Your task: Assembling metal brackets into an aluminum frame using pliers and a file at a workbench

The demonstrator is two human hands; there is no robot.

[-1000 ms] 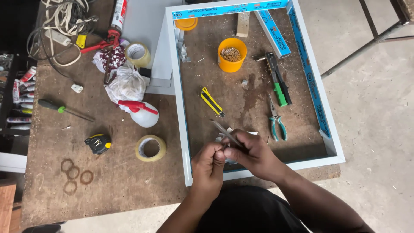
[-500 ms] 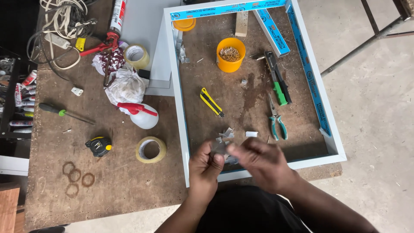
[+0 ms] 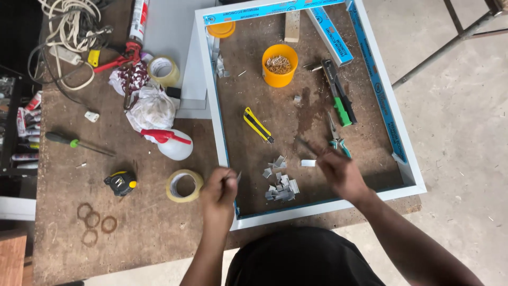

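My left hand (image 3: pixel 219 190) hovers over the near left corner of a white rectangular frame (image 3: pixel 216 127) on the brown workbench, pinching a small grey metal piece (image 3: pixel 238 177). My right hand (image 3: pixel 341 172) is inside the frame to the right, gripping a thin dark tool (image 3: pixel 308 146) that is blurred and points up and left. Between the hands lies a pile of small grey metal clips (image 3: pixel 280 185), with one loose clip (image 3: pixel 308 163) beside it.
Inside the frame are a yellow utility knife (image 3: pixel 257 125), teal-handled pliers (image 3: pixel 338 140), a green-handled tool (image 3: pixel 338 100) and an orange cup of screws (image 3: pixel 279 66). To the left lie a tape roll (image 3: pixel 184 185), tape measure (image 3: pixel 120 182), spray bottle (image 3: pixel 172 144) and screwdriver (image 3: pixel 74 143).
My hands were together in front of me over the frame's near rail; they have now drawn apart, the left going left and the right going right with the thin tool.
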